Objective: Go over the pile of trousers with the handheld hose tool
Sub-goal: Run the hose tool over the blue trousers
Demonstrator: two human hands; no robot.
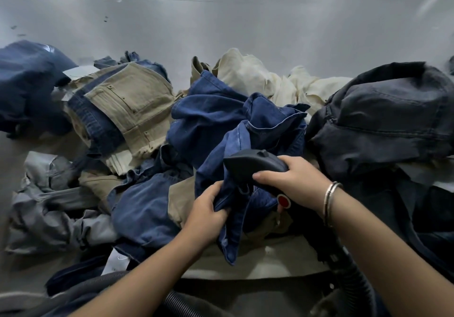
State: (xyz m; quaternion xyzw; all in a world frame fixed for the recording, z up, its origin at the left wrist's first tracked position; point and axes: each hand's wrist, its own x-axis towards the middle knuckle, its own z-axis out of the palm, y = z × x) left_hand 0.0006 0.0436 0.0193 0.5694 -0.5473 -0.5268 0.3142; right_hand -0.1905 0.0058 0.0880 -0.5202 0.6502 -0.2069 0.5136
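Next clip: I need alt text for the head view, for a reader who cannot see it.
A person's right hand grips a dark handheld hose tool over blue trousers that the left hand bunches up. Around them, a jumbled pile of tan, cream, grey and black trousers lies on a grey table.

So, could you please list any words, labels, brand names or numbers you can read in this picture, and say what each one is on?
No text here can be read.
White tag at the near edge of the trousers pile: faint marks, too blurred to read.
Paper tag by the khaki trousers: no legible print.
Hose tool: a plain red button, no lettering visible.
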